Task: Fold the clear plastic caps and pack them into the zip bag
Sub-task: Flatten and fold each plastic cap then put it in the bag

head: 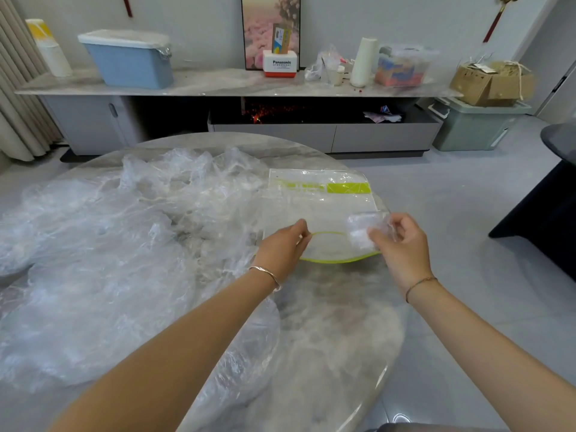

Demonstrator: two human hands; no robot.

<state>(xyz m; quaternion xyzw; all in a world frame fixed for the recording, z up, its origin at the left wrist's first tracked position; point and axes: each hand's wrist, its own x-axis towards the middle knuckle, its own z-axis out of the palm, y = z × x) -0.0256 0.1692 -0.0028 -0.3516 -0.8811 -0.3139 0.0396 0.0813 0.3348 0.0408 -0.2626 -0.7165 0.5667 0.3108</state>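
A clear zip bag (321, 207) with a green band and green zip edge lies at the right side of the round marble table (336, 322). Its mouth faces me and gapes open. My left hand (282, 247) pinches the upper lip of the mouth at its left end. My right hand (402, 244) holds a folded clear plastic cap (363, 230) at the right end of the mouth, partly over the opening. A big heap of loose clear plastic caps (118, 244) covers the left half of the table.
Behind the table runs a low cabinet (218, 84) with a blue storage box (131, 59), a white box, a paper roll and cardboard boxes. A dark piece of furniture (548, 207) stands to the right on the grey floor.
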